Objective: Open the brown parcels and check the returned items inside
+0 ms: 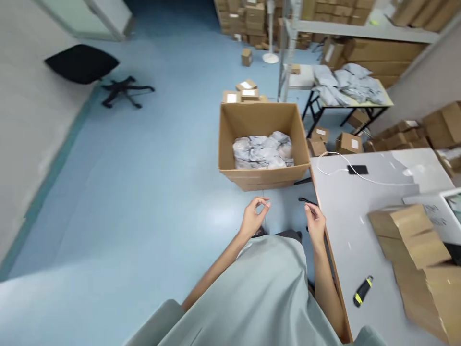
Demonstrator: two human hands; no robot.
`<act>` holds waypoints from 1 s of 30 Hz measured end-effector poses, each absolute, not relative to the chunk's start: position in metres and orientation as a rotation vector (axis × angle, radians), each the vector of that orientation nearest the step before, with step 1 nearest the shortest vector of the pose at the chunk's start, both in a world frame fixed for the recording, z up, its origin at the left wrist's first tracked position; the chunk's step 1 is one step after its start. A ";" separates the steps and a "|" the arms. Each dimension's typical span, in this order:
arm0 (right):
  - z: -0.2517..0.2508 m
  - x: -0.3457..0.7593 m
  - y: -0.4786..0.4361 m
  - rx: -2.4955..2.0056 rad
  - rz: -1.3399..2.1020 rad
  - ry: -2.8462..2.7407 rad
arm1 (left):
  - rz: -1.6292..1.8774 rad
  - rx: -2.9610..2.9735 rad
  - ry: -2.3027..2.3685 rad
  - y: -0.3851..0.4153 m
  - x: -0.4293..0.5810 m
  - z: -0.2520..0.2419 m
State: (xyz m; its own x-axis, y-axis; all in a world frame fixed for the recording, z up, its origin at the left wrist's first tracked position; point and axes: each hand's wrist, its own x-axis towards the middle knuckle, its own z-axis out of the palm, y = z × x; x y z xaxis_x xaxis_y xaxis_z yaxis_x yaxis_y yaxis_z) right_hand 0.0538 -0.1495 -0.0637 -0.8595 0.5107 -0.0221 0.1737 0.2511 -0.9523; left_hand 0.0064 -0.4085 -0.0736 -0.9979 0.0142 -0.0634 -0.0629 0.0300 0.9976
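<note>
My left hand (254, 217) hangs over the blue floor in front of my grey shirt, thumb and forefinger pinched together, with nothing visible in them. My right hand (315, 222) is at the left edge of the grey table (345, 211), fingers curled. A thin black thing (305, 200) shows at its fingertips; I cannot tell what it is or whether it is held. Just ahead of both hands stands an open cardboard box (262, 177) partly filled with grey plastic mailer bags (262, 151).
On the grey table lie a black phone (357, 169) on a white cable, a black-and-yellow cutter (363, 290) and flattened cartons (414, 250). Small boxes dot the floor. Behind stand a table of grey bags (345, 84), shelves of cartons and a black office chair (122, 90).
</note>
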 end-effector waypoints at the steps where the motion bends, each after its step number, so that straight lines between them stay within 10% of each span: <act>1: -0.064 0.037 -0.173 -0.589 1.661 -2.287 | 2.202 -0.155 2.222 -0.436 0.002 -0.074; 30: -0.072 -0.443 -0.642 -0.189 1.804 -2.494 | 2.205 -0.514 2.235 -0.876 -0.374 -0.103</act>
State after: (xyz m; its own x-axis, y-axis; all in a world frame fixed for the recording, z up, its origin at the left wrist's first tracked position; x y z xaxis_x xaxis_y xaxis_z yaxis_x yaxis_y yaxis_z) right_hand -0.4434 -0.6423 -0.0723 -0.9908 0.1326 -0.0251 0.0653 0.3087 -0.9489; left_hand -0.3738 -0.8756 -0.1028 -0.9471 -0.2544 -0.1956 -0.1991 -0.0122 0.9799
